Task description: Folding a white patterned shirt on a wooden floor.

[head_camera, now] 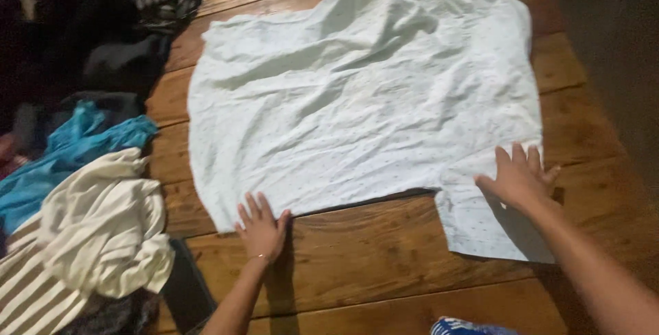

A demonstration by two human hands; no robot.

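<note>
Bare wooden table (371, 266) nearside lies open; clothes pile (89, 232) crowds the left.

- White dotted garment (364, 95) spread flat on wooden desk (357, 266).
- Left hand (261, 228) flat on its near-left edge; right hand (519, 177) pressing the sleeve.
- Clothes pile (89, 225) lies left of the garment.

The room is dim, with a warm light falling from overhead onto the pale garment (364, 95), which is the brightest thing here. The corners sink into near black, upper left and right especially. Soft shadows trail beneath both forearms across the tabletop (357, 266). Everything looks slightly soft and grainy, and fine detail smears.
</note>
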